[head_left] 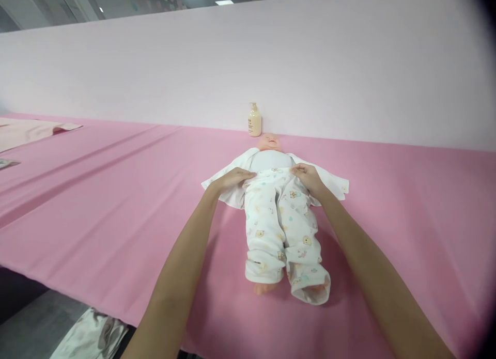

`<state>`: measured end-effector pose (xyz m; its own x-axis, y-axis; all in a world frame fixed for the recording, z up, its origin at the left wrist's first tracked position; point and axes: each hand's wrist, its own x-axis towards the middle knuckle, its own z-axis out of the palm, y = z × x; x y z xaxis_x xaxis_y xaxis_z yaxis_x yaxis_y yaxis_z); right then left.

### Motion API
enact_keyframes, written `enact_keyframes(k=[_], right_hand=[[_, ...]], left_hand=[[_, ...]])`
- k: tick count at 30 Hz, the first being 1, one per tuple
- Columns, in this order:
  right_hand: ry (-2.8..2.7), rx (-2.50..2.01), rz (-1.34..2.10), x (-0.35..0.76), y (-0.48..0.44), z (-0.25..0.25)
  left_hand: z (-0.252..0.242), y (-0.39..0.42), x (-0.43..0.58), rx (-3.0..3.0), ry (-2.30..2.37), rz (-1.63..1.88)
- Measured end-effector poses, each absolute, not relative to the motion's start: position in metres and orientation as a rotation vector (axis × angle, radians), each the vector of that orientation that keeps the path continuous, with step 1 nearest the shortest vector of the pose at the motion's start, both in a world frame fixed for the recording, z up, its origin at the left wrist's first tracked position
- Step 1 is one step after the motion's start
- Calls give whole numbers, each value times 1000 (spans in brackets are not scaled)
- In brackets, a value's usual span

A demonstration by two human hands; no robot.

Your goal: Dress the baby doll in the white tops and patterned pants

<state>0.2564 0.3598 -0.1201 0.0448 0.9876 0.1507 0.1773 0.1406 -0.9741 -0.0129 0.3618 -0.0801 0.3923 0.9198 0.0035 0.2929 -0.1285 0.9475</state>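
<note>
A baby doll lies on its back, head away from me, on a pink-covered table. It wears a white long-sleeved top with the arms spread, and white printed trousers. My left hand pinches the trousers' waistband at the doll's left-hand side in the picture. At the other end of the waistband, my right hand grips the cloth between thumb and fingers. One bare foot sticks out of the left trouser leg; the other is mostly inside its cuff.
A cream pump bottle stands behind the doll's head, by the white wall. Folded pale cloth lies at the far left of the pink cover. Below the near table edge, more printed cloth is visible.
</note>
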Motion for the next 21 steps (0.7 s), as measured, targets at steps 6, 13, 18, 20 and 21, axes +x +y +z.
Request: enact_keyframes(k=[6, 13, 18, 20, 21], right_hand=[[-1260, -1317, 1095, 260, 353, -130], [-1042, -1192, 1208, 262, 357, -139], [-896, -1033, 1267, 255, 356, -134], [-851, -924, 1385, 247, 354, -133], [-831, -871, 1444, 243, 353, -132]], left_hand=[[-103, 368, -23, 1509, 1017, 604], [-112, 365, -3, 1227, 762, 926], [-109, 364, 11, 997, 681, 1081], [-107, 363, 15, 919, 667, 1159], [-106, 362, 16, 887, 669, 1196]])
